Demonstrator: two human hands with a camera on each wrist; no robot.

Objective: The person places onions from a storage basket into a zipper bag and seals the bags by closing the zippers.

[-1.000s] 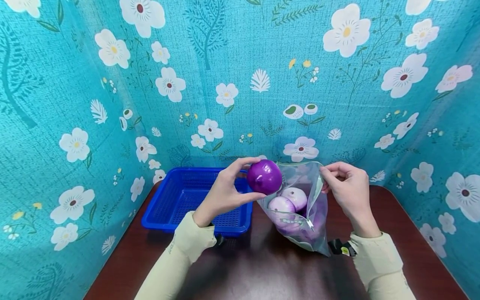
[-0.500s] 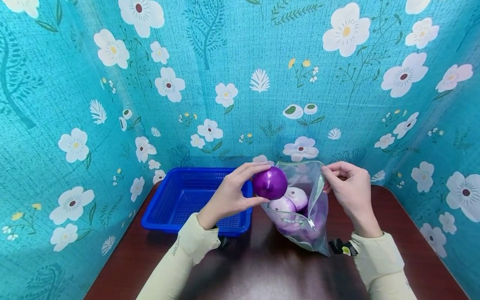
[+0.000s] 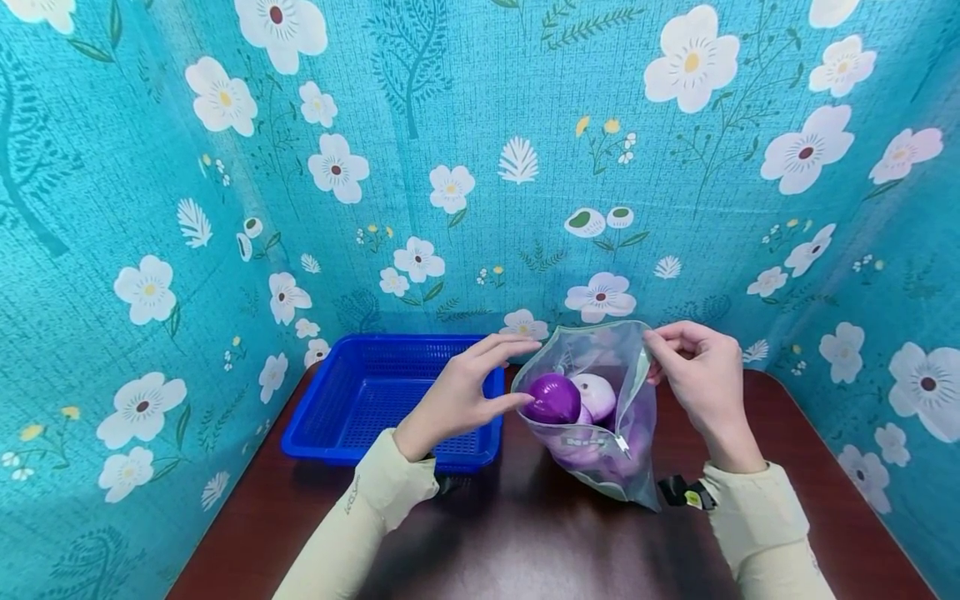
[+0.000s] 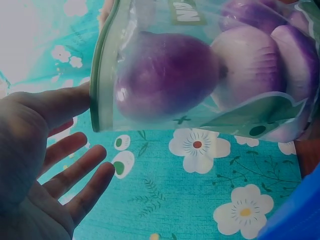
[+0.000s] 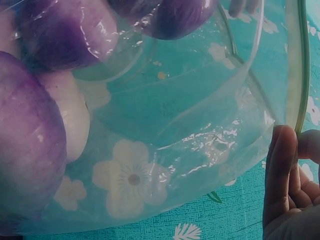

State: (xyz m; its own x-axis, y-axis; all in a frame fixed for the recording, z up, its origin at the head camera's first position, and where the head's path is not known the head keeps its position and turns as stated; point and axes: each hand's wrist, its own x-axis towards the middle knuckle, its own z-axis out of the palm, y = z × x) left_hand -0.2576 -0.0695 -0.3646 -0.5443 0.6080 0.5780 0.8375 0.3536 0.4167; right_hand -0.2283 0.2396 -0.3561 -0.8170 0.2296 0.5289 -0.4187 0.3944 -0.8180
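A clear zip bag (image 3: pixel 636 379) with a pale green rim stands open-mouthed on the table, holding several purple and white onions. Near its left side, inside the mouth, lies a glossy dark purple onion (image 3: pixel 553 398), seen through the plastic in the left wrist view. My left hand (image 3: pixel 459 398) is beside that side of the bag, fingers extended and spread from the thumb, gripping nothing; the thumb tip is at the rim. At the bag's upper right corner, my right hand (image 3: pixel 701 371) pinches the rim between thumb and fingers. Lower onions are partly hidden by the bag's front.
A blue plastic basket (image 3: pixel 318 425) with perforated sides sits left of the bag, partly behind my left forearm. The dark brown table (image 3: pixel 517 550) extends in front. Teal floral cloth (image 3: pixel 480 242) hangs close behind and along both sides.
The left hand carried the dark purple onion rightward to the bag mouth and let it go; it now lies inside on the other onions. The right hand keeps its pinch on the rim.
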